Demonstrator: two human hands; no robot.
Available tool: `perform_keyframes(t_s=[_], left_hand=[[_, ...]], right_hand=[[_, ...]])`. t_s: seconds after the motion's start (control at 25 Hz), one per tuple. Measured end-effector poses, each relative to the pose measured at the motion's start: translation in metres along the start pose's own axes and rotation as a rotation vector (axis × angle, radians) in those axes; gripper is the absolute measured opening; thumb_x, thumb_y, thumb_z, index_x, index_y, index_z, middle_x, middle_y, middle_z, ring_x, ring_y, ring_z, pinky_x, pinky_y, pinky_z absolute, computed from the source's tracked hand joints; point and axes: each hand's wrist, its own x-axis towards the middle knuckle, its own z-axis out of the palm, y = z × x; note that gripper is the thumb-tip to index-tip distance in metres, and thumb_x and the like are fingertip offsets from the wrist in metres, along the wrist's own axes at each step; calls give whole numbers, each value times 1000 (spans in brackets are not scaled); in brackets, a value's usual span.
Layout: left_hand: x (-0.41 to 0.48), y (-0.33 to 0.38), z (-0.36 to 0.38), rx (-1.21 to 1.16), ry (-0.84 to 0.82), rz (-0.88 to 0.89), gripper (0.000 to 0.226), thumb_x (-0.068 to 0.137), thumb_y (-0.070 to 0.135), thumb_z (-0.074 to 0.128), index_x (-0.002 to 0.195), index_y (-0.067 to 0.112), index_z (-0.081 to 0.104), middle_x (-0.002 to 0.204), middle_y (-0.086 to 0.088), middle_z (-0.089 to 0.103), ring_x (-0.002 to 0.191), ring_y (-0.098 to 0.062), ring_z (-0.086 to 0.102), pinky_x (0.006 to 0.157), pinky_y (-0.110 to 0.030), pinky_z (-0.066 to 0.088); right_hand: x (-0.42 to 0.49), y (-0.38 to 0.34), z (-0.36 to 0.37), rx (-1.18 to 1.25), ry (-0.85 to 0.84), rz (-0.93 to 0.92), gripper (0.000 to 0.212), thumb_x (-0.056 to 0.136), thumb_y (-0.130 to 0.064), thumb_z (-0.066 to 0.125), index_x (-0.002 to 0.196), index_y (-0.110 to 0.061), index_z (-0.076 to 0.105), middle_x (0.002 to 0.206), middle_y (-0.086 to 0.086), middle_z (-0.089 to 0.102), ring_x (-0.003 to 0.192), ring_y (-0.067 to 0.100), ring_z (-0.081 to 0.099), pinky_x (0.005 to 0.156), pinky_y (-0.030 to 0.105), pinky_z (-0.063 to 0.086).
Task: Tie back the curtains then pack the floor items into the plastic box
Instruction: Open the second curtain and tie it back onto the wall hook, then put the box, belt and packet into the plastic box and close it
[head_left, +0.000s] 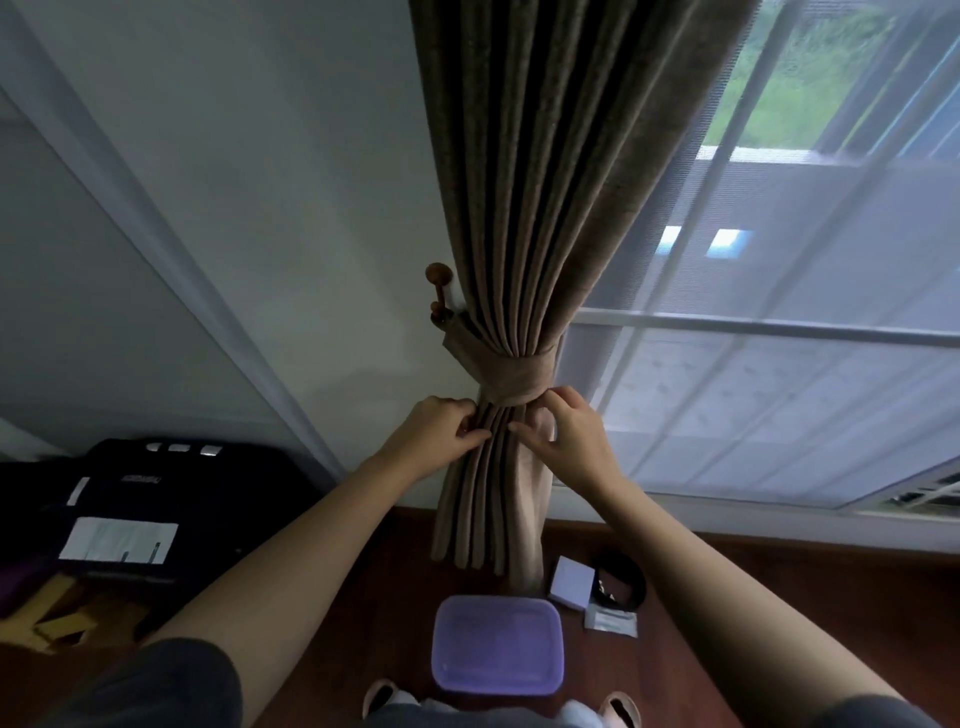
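1. The purple-lidded plastic box (497, 644) sits closed on the wooden floor (374, 597), just in front of the curtain (519, 208) hem.
2. Right of that hem, a small white box (571, 581), a black band (626, 574) and a pale sachet (610, 621) lie close together.
3. The left hand (441, 431) pinches the curtain's left folds and the right hand (569, 439) grips its right folds, both just under the tieback (511, 376).
4. The tieback circles the curtain, and its end reaches a wooden hook (439, 280) left of the curtain.
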Motion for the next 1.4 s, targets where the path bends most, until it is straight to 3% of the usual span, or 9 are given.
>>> perform_keyframes(t_s=[0.16, 0.32, 0.48, 0.6, 0.68, 0.76, 0.92, 1.12, 1.4], left_hand=[[-1, 6, 4, 10, 0, 20, 31, 87, 21, 61, 64, 10, 45, 63, -12, 57, 63, -27, 55, 58, -27, 30], [-5, 4, 5, -70, 17, 25, 43, 85, 19, 63, 53, 25, 35, 49, 7, 41, 49, -12, 43, 49, -19, 28], [-3, 11, 10, -65, 55, 17, 40, 85, 18, 62, 53, 20, 37, 48, 6, 40, 49, -15, 43, 53, -25, 29], [-6, 14, 16, -104, 90, -51, 36, 85, 19, 63, 56, 19, 41, 52, 4, 45, 54, -17, 47, 56, -25, 31], [-12, 16, 28, -177, 179, -122, 22, 84, 18, 64, 66, 13, 54, 64, -2, 59, 62, -17, 55, 59, -25, 40], [-22, 17, 51, -311, 343, -258, 11, 83, 15, 66, 90, 7, 63, 85, -6, 66, 74, -16, 61, 69, -24, 47], [-67, 17, 118, -397, 529, -619, 38, 87, 12, 61, 123, 7, 53, 117, -6, 58, 100, -19, 59, 83, -25, 45], [-121, 46, 167, -405, 178, -747, 55, 95, 25, 49, 146, 12, 30, 147, -10, 40, 135, -23, 38, 111, -36, 32], [-167, 53, 230, -31, -115, -605, 61, 100, 37, 31, 149, 7, 12, 159, -10, 8, 146, -24, 10, 117, -36, 13]], right_hand=[[6, -2, -1, -24, -29, 23, 20, 89, -17, 54, 99, -1, 59, 94, 16, 63, 83, 34, 59, 69, 38, 44], [8, 0, -13, -155, -289, -84, 22, 92, -11, 45, 106, 5, 52, 91, 24, 62, 81, 41, 58, 64, 35, 34], [15, 8, -25, -132, -333, -105, 19, 91, -10, 45, 101, 4, 54, 100, 22, 61, 88, 38, 56, 67, 33, 32], [8, 17, -19, -92, -310, -115, 26, 94, -16, 45, 114, 0, 53, 105, 18, 62, 94, 35, 57, 74, 38, 41], [-1, 30, -10, -51, -292, -156, 27, 94, -21, 48, 115, -5, 53, 121, 12, 60, 103, 29, 57, 81, 39, 45], [-8, 50, 2, 6, -327, -177, 23, 93, -31, 49, 100, -9, 55, 140, 4, 50, 113, 23, 55, 86, 37, 46], [-36, 94, 12, -41, -486, -145, 30, 93, -37, 50, 112, -14, 52, 151, 8, 34, 126, 26, 46, 96, 40, 44], [-91, 124, -10, -70, -650, 52, 55, 96, -42, 43, 141, -11, 34, 158, 10, 16, 142, 23, 25, 111, 37, 27], [-196, 144, 11, -183, -633, 213, 68, 96, -48, 36, 148, -8, 19, 158, 12, 15, 144, 26, 19, 115, 43, 23]])
